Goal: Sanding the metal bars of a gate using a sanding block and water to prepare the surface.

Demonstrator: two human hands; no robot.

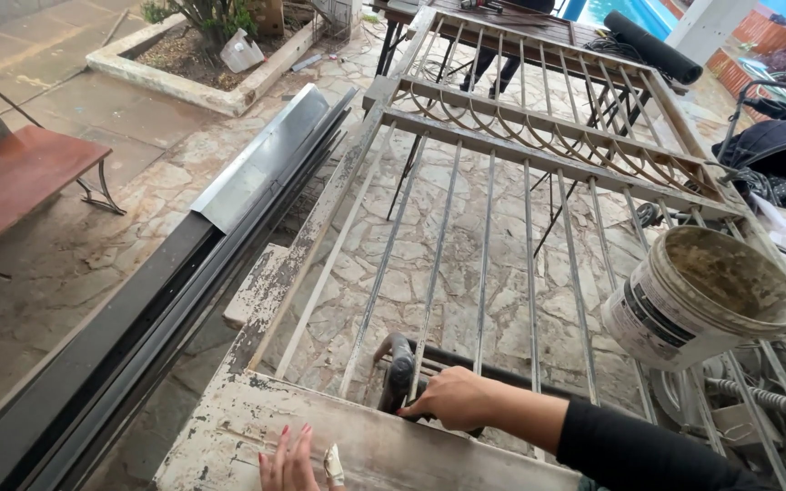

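Metal gate under both hands

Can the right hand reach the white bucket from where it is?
Probably yes. The right hand rests on the gate by the bars; the bucket sits on the bars to its right, nothing between.

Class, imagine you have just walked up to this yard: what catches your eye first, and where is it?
A big worn metal gate with peeling white paint lies flat across the middle, over the stone paving. A dirty white bucket rests tilted on its bars at the right. At the near edge, the right hand grips a dark tool, and the left hand lies on the flaking panel.
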